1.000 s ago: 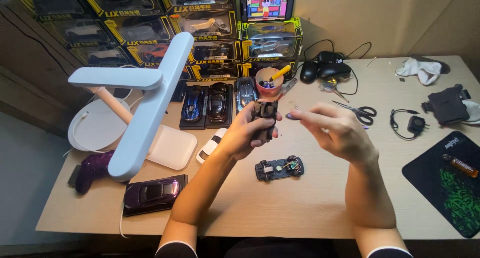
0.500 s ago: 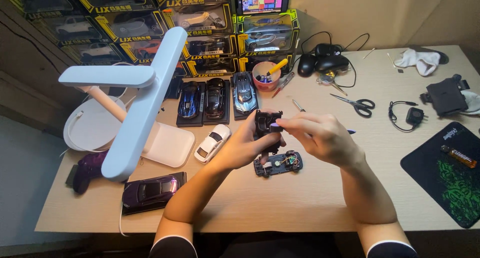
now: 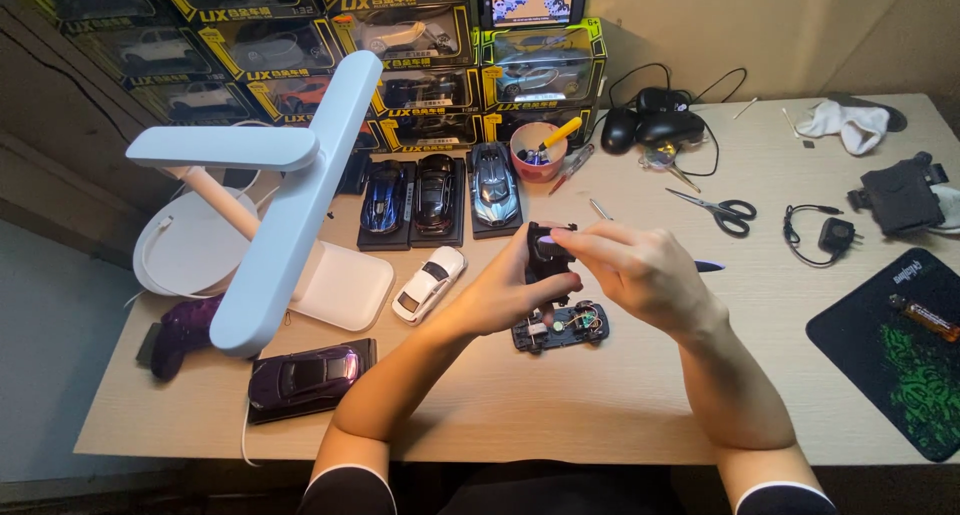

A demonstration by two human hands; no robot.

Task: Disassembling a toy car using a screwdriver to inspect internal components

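Both my hands hold a small black toy car part point(image 3: 546, 252) just above the wooden table point(image 3: 620, 405). My left hand point(image 3: 500, 293) grips it from below and the left side. My right hand point(image 3: 640, 273) pinches its top with the fingertips. Directly under my hands lies an opened black car chassis point(image 3: 562, 327) with small wires and parts showing inside.
A white desk lamp point(image 3: 285, 210) stands at the left. Model cars sit around: white point(image 3: 428, 283), purple point(image 3: 305, 375), and three on black stands point(image 3: 436, 195). Boxed cars are stacked at the back point(image 3: 420, 35). A pink cup point(image 3: 537, 152), scissors point(image 3: 722, 209), mice point(image 3: 655, 127) and a mat point(image 3: 895, 350) are at right.
My hands have come down with the black part from near the pink cup to just above the chassis. My right hand's fingers have closed onto the part's top.
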